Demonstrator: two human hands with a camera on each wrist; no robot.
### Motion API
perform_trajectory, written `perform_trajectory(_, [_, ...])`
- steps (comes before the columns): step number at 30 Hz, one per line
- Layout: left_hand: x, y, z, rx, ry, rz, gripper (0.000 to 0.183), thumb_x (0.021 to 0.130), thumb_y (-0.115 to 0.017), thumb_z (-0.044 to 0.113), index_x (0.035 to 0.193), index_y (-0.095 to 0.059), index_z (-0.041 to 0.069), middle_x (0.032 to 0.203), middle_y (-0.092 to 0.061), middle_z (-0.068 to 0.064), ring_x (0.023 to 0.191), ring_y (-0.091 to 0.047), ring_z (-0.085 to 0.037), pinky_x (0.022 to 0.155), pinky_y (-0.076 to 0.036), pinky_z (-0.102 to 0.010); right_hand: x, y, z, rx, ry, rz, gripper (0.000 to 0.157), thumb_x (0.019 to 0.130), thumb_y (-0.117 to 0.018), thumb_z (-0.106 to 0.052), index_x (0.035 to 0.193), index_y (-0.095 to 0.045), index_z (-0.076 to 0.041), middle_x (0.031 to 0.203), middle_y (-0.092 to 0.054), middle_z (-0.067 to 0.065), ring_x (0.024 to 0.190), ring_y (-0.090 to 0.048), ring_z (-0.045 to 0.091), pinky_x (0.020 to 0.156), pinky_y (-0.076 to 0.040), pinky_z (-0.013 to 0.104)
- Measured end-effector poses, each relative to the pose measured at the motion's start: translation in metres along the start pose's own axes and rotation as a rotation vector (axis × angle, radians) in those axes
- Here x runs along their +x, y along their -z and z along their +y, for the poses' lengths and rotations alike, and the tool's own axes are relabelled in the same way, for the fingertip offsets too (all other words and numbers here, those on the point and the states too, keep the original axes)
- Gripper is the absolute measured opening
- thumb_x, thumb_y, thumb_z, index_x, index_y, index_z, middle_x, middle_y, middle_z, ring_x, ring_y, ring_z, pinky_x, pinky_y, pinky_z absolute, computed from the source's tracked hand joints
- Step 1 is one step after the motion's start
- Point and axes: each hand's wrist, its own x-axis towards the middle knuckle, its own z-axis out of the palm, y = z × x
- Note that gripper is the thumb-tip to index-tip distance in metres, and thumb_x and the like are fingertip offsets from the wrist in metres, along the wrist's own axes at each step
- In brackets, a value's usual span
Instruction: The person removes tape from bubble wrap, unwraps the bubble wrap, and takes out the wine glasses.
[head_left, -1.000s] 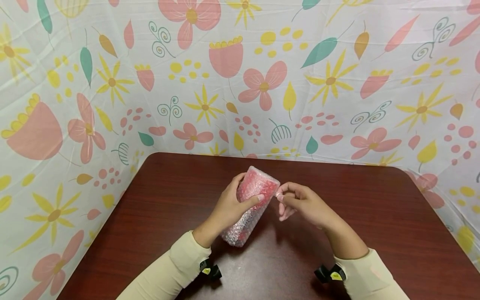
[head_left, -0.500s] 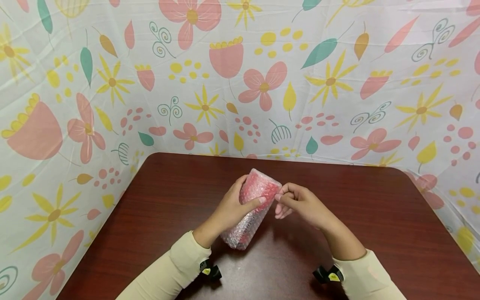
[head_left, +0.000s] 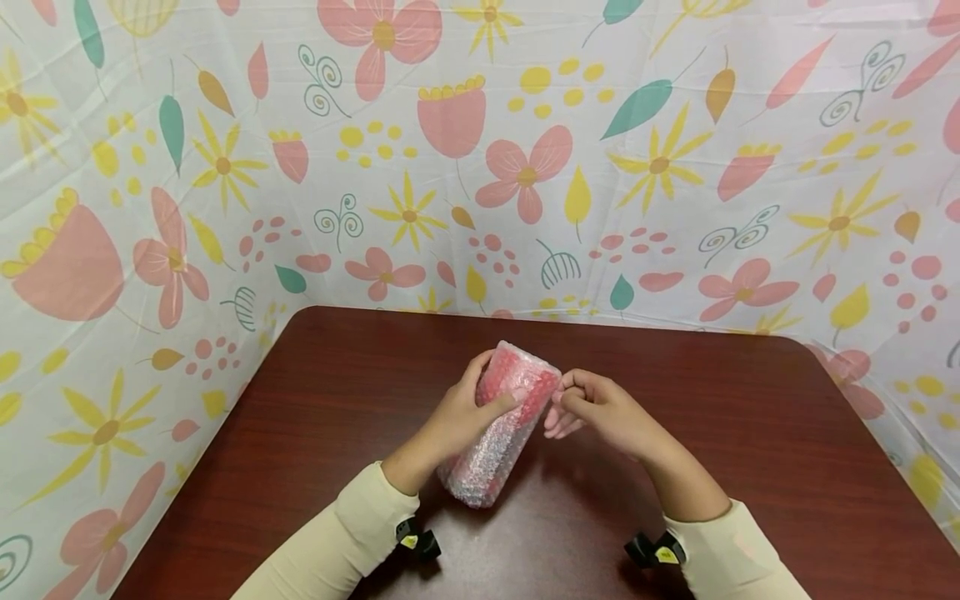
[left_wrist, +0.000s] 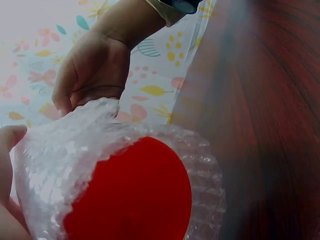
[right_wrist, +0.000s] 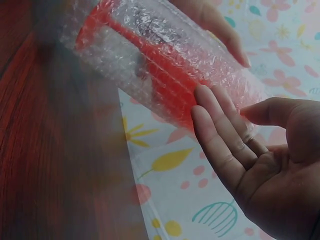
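My left hand (head_left: 461, 421) grips a cylinder-shaped package (head_left: 495, 454) from its left side, thumb across the front. Clear bubble wrap (right_wrist: 165, 40) covers it, with red and silvery parts showing through. The package is held tilted above the table, its upper end leaning right. In the left wrist view, a flat red round end (left_wrist: 140, 195) shows inside the wrap. My right hand (head_left: 607, 412) is at the upper right corner, thumb and forefinger pinching the edge of the wrap. A flap of wrap (left_wrist: 102, 111) stretches toward those fingers. The right hand's other fingers (right_wrist: 220, 145) extend alongside the package.
A dark reddish-brown table (head_left: 322, 383) with rounded far corners lies beneath both hands. A white cloth (head_left: 660, 275) printed with flowers and leaves hangs behind it and along the left. Small black wrist-worn devices (head_left: 656, 550) sit at both cuffs.
The package has shifted slightly down toward me in the left hand's grip. The right hand's thumb and forefinger stay at its upper corner, and its lower fingers have moved slightly left.
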Motion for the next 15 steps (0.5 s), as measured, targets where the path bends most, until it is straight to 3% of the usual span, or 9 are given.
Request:
perform_trajectory(2, [-0.0002, -0.0003, 0.0, -0.022, 0.01, 0.0, 0.08, 0.09, -0.069, 0.055, 0.155, -0.03, 0.031, 0.14, -0.057, -0.016, 0.103, -0.067, -0.027, 0.082, -0.057, -0.04, -0.0002, -0.0004, -0.0003, 0.001, -0.005, -0.009, 0.029, 0.107, -0.043, -0.008, 0.118, -0.046, 0.019, 0.095, -0.07, 0.029, 0.085, -0.075, 0.037, 0.077, -0.062, 0.043])
perform_trajectory(7, [-0.0007, -0.0009, 0.0004, -0.043, 0.011, 0.024, 0.08, 0.087, -0.071, 0.057, 0.153, -0.033, 0.032, 0.138, -0.057, -0.012, 0.105, -0.066, -0.026, 0.083, -0.057, -0.04, -0.0011, 0.0003, -0.0012, -0.005, -0.012, -0.026, 0.031, 0.108, -0.044, -0.012, 0.12, -0.046, 0.017, 0.099, -0.07, 0.029, 0.089, -0.075, 0.037, 0.081, -0.061, 0.048])
perform_trajectory(15, [-0.0002, -0.0017, 0.0001, 0.019, -0.012, 0.089, 0.082, 0.084, -0.074, 0.057, 0.152, -0.035, 0.032, 0.137, -0.058, -0.006, 0.106, -0.065, -0.023, 0.083, -0.057, -0.038, -0.0016, 0.001, -0.0009, 0.009, -0.03, -0.051, 0.032, 0.107, -0.047, -0.012, 0.125, -0.045, 0.015, 0.102, -0.069, 0.029, 0.095, -0.072, 0.044, 0.083, -0.061, 0.046])
